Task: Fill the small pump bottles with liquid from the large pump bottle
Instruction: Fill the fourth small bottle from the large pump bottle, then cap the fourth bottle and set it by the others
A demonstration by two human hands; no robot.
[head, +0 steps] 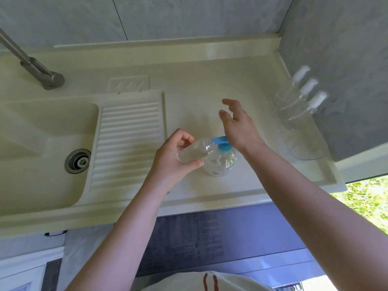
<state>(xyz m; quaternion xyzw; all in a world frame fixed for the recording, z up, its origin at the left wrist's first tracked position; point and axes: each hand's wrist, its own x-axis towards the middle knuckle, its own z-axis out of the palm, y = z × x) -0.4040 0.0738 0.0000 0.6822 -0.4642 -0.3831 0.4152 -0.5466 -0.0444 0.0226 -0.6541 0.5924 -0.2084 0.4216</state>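
One clear, cylindrical small bottle (194, 153) gripped.

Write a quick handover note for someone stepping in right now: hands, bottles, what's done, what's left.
Left hand holds a small bottle, tilted, mouth at the blue spout.
Right hand open, heel on the large pump bottle's blue pump head.
Three capped small bottles stand by the right wall; whether they are filled is unclear.
Left: finish pumping, cap it.

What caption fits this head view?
Left hand tilts small clear bottle at blue-topped large pump bottle; right hand presses its pump.
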